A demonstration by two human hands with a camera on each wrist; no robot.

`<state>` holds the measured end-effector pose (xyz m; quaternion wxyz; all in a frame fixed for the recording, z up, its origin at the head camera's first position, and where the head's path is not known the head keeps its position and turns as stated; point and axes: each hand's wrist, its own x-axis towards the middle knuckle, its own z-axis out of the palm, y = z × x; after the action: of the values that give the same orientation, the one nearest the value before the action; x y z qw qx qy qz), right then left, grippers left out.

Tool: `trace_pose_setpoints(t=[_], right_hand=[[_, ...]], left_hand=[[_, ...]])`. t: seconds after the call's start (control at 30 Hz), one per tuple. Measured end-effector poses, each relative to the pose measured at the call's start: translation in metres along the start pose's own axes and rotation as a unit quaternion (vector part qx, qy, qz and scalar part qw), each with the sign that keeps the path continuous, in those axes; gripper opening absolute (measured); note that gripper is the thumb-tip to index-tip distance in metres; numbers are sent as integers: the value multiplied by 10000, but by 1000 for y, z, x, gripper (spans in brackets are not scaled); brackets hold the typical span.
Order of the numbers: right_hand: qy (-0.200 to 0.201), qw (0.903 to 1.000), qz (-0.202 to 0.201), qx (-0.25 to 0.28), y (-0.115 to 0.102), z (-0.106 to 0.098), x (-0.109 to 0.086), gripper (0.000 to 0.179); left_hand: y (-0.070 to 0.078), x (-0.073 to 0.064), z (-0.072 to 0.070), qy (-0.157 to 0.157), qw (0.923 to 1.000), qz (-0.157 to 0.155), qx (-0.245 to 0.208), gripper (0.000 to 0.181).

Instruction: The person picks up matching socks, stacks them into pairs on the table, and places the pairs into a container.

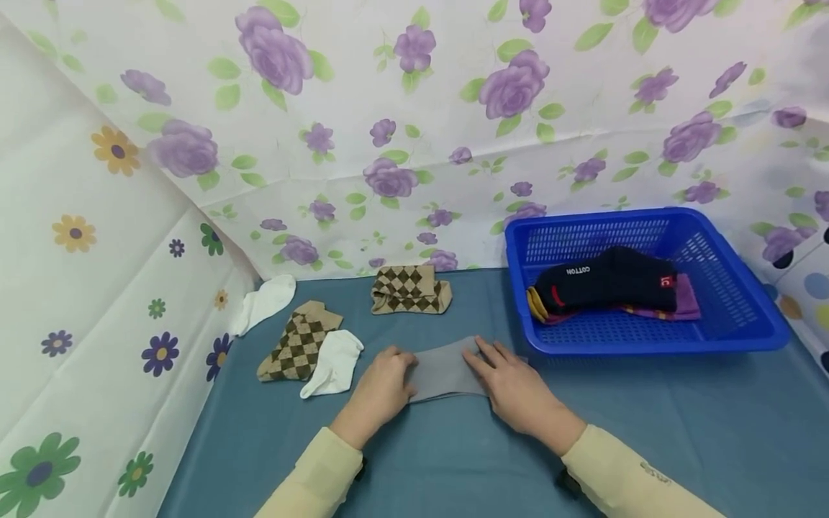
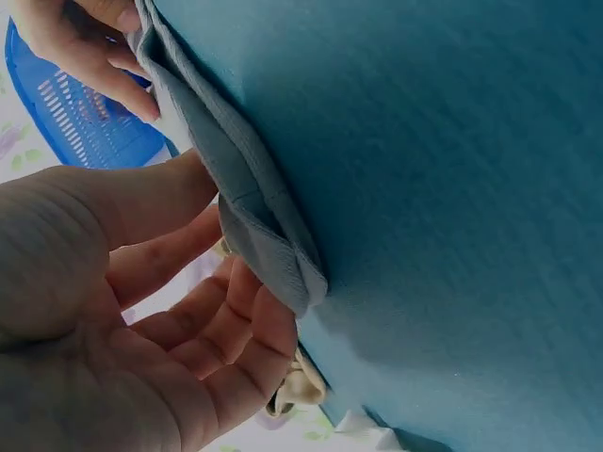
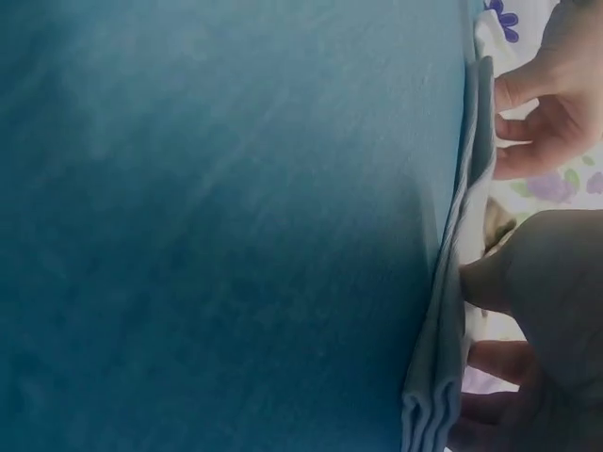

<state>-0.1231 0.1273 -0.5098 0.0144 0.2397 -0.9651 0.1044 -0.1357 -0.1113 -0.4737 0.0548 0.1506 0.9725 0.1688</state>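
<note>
**Touching the grey sock (image 1: 447, 374) with both hands**

The grey sock is lying stretched out sideways on the blue tablecloth (image 1: 453, 460) in front of me, its layers showing along the near edge. My left hand (image 1: 383, 386) is curving at its left end, thumb and fingertips touching the fabric; I cannot tell whether they are pinching it. My right hand (image 1: 518, 388) is resting toward the other end, fingers extended and slightly spread over the cloth.

Beyond my left hand, a white sock (image 1: 337, 363) is overlapping a brown checked sock (image 1: 294, 345), and a second white sock (image 1: 267, 302) is lying farther back, by the patterned sheeting. A folded brown checked bundle (image 1: 411, 291) is sitting beyond the grey sock, near the floral backdrop (image 1: 388, 180). Beyond my right hand, a blue basket (image 1: 654, 350) is holding a black sock (image 1: 602, 284), which is lying on top of purple fabric (image 1: 689, 301).
</note>
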Motion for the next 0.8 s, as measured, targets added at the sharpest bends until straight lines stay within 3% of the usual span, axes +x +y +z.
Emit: trace_pose_setpoints(t=[0.27,0.43,0.57,0.7,0.8], right_hand=[[-92,9996,-159,-213,1,-6,0,48],[-135,9999,-7,58,5,-5,-1,54],[-19,9991,294,315,11,-6,-7,64],[-30,9978,581,305,15,-8,-15,67],[-96,9962,789,368,16,-10,-17,64]], left_hand=[[-6,7,-4,-451,9980,-176,-397,42],[-9,7,-7,-621,9964,-58,-571,41],[-14,6,-14,-476,9959,13,-775,38],[-18,6,-20,-198,9964,-225,-788,36],[-21,7,-20,-205,9968,-375,-671,33]])
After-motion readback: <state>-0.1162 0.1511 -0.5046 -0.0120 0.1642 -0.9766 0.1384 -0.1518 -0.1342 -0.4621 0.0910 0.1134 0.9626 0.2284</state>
